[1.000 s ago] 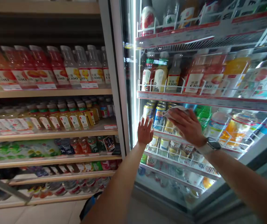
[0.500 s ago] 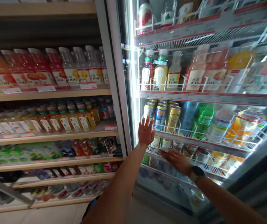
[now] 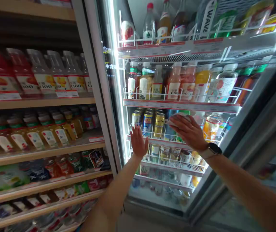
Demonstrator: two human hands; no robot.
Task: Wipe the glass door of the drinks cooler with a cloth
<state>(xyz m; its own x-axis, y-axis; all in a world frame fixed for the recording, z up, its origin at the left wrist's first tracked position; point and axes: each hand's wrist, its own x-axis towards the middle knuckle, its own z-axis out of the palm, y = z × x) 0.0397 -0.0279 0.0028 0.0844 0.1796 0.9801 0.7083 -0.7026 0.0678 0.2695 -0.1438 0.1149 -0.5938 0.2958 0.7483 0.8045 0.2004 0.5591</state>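
My left hand [image 3: 138,143] is flat with its fingers apart against the glass door of the lit drinks fridge, in front of the cans [image 3: 148,121]. Nothing shows in it. My right hand [image 3: 187,130] lies flat over a thin white cloth [image 3: 179,116], pressing it to the glass at the height of the can shelf. Only the cloth's edges show round the fingers. A dark watch [image 3: 214,148] is on the right wrist. Behind the glass stand rows of bottles, with a juice bottle [image 3: 173,85] on the shelf above the cans.
Open wooden shelves [image 3: 39,102] with bottles and packets fill the left side. A grey metal post [image 3: 96,80] stands between them and the fridge. The dark door frame [image 3: 251,100] slants down the right, with another glass door beyond it.
The right hand has moved up the glass with the cloth, from the lower shelf to the can shelf. My left hand remains against the door. The view has shifted to the right.
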